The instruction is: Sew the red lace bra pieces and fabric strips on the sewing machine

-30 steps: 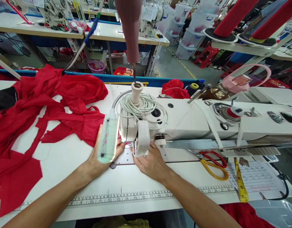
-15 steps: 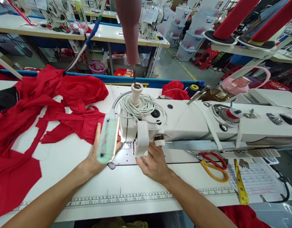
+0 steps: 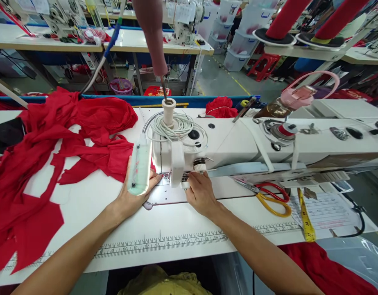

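A white sewing machine [image 3: 228, 137] stands in front of me with a coil of pale cord [image 3: 179, 127] on its head. My left hand [image 3: 132, 198] lies left of the needle area, fingers stretched out towards the metal needle plate [image 3: 167, 196]. A translucent green guard [image 3: 140, 166] hides part of that hand. Beside it, red fabric [image 3: 115, 157] spreads leftwards over the table. Right of the machine's presser area, my right hand [image 3: 202, 194] has its fingers curled together just below the tension dial [image 3: 199, 165]. What its fingertips grip, if anything, is hidden.
Scissors with red and yellow handles [image 3: 273, 198] lie on the right, beside a yellow tape measure [image 3: 306, 217] and a written sheet [image 3: 330, 213]. A printed ruler [image 3: 164, 241] runs along the front edge. A black phone-like object [image 3: 10, 134] lies far left. Red thread cones [image 3: 287, 18] stand above right.
The view has shifted a little. My right hand has moved slightly right and away from me relative to the machine head. The left fingers now show more clearly at the needle plate's edge.
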`<state>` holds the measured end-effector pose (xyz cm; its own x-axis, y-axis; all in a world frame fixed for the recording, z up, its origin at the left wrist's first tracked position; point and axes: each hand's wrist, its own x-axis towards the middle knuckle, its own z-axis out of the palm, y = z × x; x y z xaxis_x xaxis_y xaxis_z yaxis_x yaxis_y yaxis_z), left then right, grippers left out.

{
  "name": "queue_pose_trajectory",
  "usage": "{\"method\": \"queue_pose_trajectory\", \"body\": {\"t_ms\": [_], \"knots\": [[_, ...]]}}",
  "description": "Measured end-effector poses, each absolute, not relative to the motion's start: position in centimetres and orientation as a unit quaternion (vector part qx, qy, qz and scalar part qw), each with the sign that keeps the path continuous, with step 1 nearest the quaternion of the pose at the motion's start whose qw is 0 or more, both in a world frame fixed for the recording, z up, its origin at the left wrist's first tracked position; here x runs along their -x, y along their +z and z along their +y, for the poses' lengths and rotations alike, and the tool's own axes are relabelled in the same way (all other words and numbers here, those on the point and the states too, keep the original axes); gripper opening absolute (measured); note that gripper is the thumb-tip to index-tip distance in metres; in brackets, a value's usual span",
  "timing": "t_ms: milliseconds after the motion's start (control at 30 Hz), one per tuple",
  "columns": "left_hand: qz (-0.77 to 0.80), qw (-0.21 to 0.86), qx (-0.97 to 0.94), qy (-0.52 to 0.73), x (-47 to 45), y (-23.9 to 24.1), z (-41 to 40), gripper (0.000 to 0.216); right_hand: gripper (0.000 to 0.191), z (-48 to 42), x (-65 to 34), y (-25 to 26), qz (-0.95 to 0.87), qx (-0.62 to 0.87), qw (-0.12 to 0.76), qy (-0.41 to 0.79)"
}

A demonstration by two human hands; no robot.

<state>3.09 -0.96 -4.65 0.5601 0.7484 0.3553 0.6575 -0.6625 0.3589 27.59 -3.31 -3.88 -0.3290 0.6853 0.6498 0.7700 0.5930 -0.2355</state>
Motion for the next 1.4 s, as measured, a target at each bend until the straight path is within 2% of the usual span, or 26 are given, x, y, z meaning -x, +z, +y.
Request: {"method": "queue_pose_trajectory", "body": {"t_ms": [133,233,333,400,633,700,833,900,967,1100,1267,1333,1400], "knots": [[0.380,0.051,-0.893,0.237,-2.9,-4.5,-1.5,0.039,0.018,-3.5,-27.6,-4.0,-0.821,0.443,0.359,-0.039],[0.405,0.041,-0.874,0.265,-3.3,-4.4,-1.6,0.029,0.017,-3.5,-27.4,-4.6,-0.831,0.431,0.351,-0.024],[0.463,0.153,-0.819,0.303,-3.6,-3.9,-1.2,0.014,0.021,-3.1,-27.2,-5.3,-0.840,0.423,0.339,-0.018],[0.500,0.233,-0.770,0.322,-3.4,-3.3,-0.7,0.013,0.024,-2.9,-27.1,-5.6,-0.843,0.420,0.336,-0.021],[0.612,0.324,-0.564,0.450,0.8,0.7,-0.6,0.019,0.025,-4.0,-25.9,-3.5,-0.846,0.362,0.390,-0.041],[0.619,0.356,-0.498,0.492,1.6,2.1,-2.1,0.021,0.024,-5.1,-24.5,-2.0,-0.849,0.333,0.409,0.024],[0.601,0.430,-0.387,0.551,-0.3,3.5,-7.0,0.019,0.017,-8.5,-20.0,0.5,-0.794,0.330,0.416,0.297],[0.561,0.508,-0.275,0.593,-2.2,3.6,-9.7,0.020,0.008,-10.2,-17.5,1.0,-0.755,0.361,0.414,0.357],[0.509,0.547,-0.260,0.612,-3.5,3.5,-12.0,0.026,0.022,-11.3,-15.6,0.6,-0.724,0.391,0.433,0.367],[0.468,0.560,-0.401,0.554,-3.0,3.2,-14.1,0.030,0.012,-12.4,-15.0,-1.1,-0.687,0.403,0.483,0.365],[0.513,0.394,-0.666,0.373,0.7,3.7,-12.8,0.036,0.016,-13.4,-19.6,0.9,-0.566,0.427,0.466,0.529],[0.484,0.334,-0.754,0.292,2.5,4.8,-11.7,0.027,0.018,-13.6,-22.8,3.6,-0.542,0.437,0.439,0.569],[0.448,0.322,-0.801,0.233,4.4,6.4,-10.2,0.018,0.018,-13.0,-26.5,6.4,-0.584,0.454,0.333,0.585]]}}
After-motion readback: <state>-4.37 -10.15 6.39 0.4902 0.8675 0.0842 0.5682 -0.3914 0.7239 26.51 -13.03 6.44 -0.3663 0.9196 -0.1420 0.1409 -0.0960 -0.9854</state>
